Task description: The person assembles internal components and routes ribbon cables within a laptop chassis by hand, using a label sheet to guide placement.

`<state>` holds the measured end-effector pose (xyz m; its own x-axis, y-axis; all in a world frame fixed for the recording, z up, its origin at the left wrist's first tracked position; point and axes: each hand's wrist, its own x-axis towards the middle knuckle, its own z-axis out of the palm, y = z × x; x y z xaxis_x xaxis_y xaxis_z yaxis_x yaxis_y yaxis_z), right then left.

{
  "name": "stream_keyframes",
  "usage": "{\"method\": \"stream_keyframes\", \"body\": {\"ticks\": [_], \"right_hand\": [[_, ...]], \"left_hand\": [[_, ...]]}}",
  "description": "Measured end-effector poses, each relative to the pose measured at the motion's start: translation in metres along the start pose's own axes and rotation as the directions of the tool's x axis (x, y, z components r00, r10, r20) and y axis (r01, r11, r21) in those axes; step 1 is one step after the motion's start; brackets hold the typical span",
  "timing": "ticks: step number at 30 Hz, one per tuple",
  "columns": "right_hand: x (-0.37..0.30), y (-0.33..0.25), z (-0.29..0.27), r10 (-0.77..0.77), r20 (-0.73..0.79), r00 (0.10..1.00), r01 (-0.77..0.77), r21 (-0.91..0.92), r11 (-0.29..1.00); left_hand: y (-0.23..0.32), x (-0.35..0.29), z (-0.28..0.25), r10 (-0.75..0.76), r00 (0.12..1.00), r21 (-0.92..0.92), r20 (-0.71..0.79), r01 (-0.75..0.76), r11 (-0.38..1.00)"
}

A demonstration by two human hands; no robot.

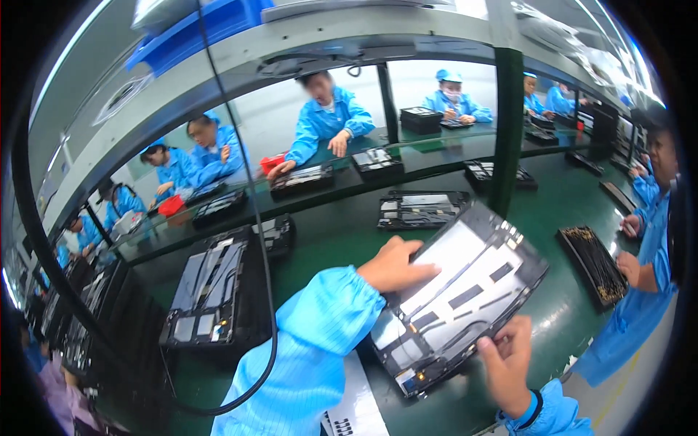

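Note:
A flat, open electronic housing, dark-rimmed like a tablet shell (pixel 463 261), is tilted in front of me. Silver panels, black strips and a thin black cable show inside it. Its upper left edge is gripped by my left hand (pixel 396 266), with the thumb lying over the silver panel. At the lower right edge, the thumb and fingers of my right hand (pixel 509 361) pinch the rim. To the left stands a stack of similar housings (pixel 207 291). Another such housing (pixel 422 209) lies beyond the one I hold.
A black cable (pixel 270 291) hangs down left of my left arm. A green post (pixel 507 131) rises behind the housing. On the right, a tray of thin black cables (pixel 592 265) sits near a co-worker (pixel 647 240). White printed sheets (pixel 356 400) lie under my arms on the green table (pixel 327 211).

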<state>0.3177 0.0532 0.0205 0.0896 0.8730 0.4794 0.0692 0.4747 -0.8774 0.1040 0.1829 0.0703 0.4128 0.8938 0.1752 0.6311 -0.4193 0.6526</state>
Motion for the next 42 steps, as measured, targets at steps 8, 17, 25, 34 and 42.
{"method": "stream_keyframes", "body": {"ticks": [8,17,25,34,42], "right_hand": [[0.080,-0.038,0.040,-0.098,0.168,0.981,0.048,0.280,0.959],[0.115,-0.065,0.206,0.060,0.629,0.775,-0.505,0.560,0.657],[0.071,-0.021,0.333,-0.155,0.525,0.837,-0.005,0.290,0.957],[0.052,0.003,0.336,-0.135,0.549,0.825,-0.055,0.316,0.947],[0.013,0.008,0.379,0.164,0.632,0.757,-0.472,0.355,0.807]], "left_hand": [[0.071,-0.038,-0.125,-0.094,0.935,0.220,-0.343,0.177,0.959],[0.004,-0.163,-0.246,-0.356,0.722,0.236,-0.593,0.578,0.781],[-0.066,-0.260,-0.235,-0.511,0.503,0.248,-0.697,0.838,0.486],[-0.084,-0.305,-0.195,-0.694,0.462,-0.346,-0.552,0.630,0.695],[-0.059,-0.316,-0.173,-0.682,0.535,-0.776,-0.499,0.074,0.626]]}}
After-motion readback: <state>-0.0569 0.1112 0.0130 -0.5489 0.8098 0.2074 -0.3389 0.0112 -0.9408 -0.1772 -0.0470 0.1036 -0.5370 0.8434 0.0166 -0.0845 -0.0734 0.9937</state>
